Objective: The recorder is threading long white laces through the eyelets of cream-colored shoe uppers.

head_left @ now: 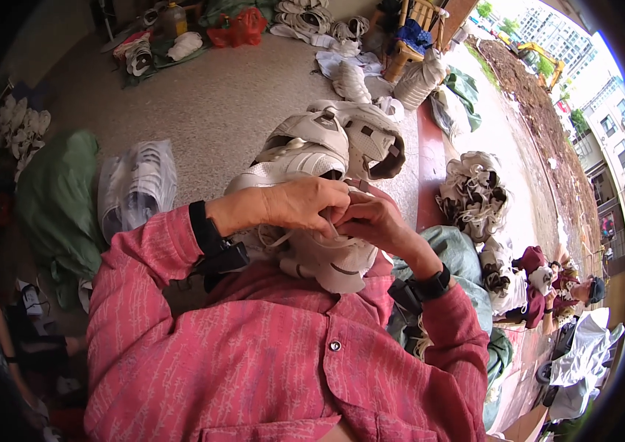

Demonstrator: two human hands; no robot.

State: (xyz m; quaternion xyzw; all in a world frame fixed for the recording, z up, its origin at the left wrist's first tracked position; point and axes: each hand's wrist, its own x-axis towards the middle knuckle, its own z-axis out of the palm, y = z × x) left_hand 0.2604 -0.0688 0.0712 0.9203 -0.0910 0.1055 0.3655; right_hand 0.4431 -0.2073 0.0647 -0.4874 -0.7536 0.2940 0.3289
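A pale beige sneaker (331,259) rests on my lap, its toe toward me. At its opening my left hand (304,203) is closed, thumb and fingertips pinching at the upper. Against those fingers, my right hand (382,221) is closed on the same part of the sneaker. The fingertips hide the exact spot they grip. A loose whitish lace (272,237) hangs by the sneaker's left side. Just beyond my hands lie more beige sneakers, one with a mesh side (305,163) and another showing its dark-lined opening (373,140).
On the left stand a clear bag of nested shoe parts (138,180) and a green sack (62,199). A bundle of shoe uppers (475,193) is at right. Farther off are a bamboo chair (404,51) and a red plastic bag (239,28). Other people (548,283) sit at far right.
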